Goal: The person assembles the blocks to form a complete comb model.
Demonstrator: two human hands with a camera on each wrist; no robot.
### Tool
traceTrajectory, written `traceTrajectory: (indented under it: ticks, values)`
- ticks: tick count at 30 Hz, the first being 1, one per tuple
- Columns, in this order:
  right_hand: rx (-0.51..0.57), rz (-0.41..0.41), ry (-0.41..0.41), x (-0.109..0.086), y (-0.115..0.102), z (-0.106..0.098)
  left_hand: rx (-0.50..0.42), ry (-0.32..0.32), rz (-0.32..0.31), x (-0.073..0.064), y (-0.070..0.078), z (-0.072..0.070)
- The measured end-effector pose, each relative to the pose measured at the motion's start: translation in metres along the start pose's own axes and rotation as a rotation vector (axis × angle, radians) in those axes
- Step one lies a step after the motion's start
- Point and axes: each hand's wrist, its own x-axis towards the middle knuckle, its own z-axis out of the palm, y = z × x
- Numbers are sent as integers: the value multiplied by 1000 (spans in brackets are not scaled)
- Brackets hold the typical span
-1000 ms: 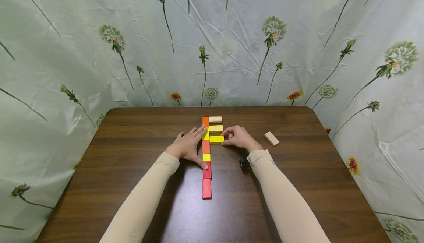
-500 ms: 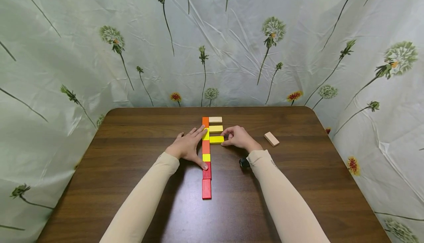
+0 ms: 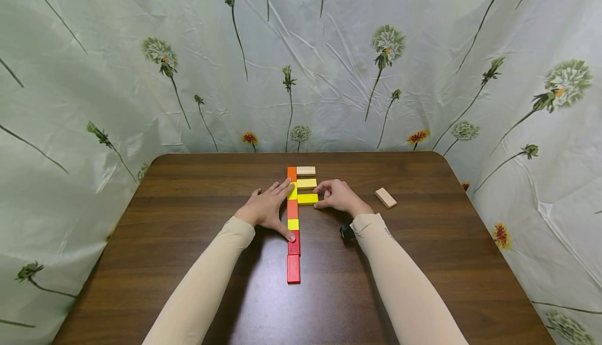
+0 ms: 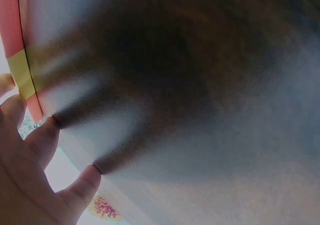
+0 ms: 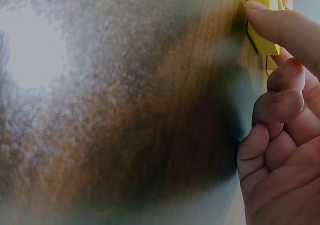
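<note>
Coloured wooden blocks form a straight column on the table: orange (image 3: pixel 292 172), yellow (image 3: pixel 293 193), orange (image 3: pixel 292 209), a short yellow (image 3: pixel 293 225), then two red blocks, the nearest being a red block (image 3: pixel 293 269). My left hand (image 3: pixel 267 208) spreads along its left side, with an index fingertip on the upper yellow block and the thumb on a red block (image 3: pixel 293 246). Extending rightward from the column's far part are a plain wood block (image 3: pixel 305 170), a pale yellow block (image 3: pixel 307 183) and a bright yellow block (image 3: pixel 308 199). My right hand (image 3: pixel 342 197) pinches the bright yellow block's right end between thumb (image 5: pixel 280 22) and forefinger.
A loose plain wood block (image 3: pixel 385 197) lies at an angle to the right of my right hand. Beneath the right wrist shows a small black object (image 3: pixel 347 231). The brown table (image 3: pixel 188 272) ends at a flower-printed curtain (image 3: pixel 338 99).
</note>
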Motion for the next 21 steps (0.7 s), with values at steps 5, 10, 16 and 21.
traceTrajectory:
  ticks: [5,10,16,21]
  values:
    - [3,-6,-3,-1,2,-2,-3,-3,0,0,0,0]
    - [7,-5,2,-6,8,-9,-6,-3,0,0,0,1]
    - [1,-25,45,-15,17,-26,-10,2,0,-1,-1,1]
    - [-19,-28,96,-25,25,-45,-11,1,2,-1,-1,1]
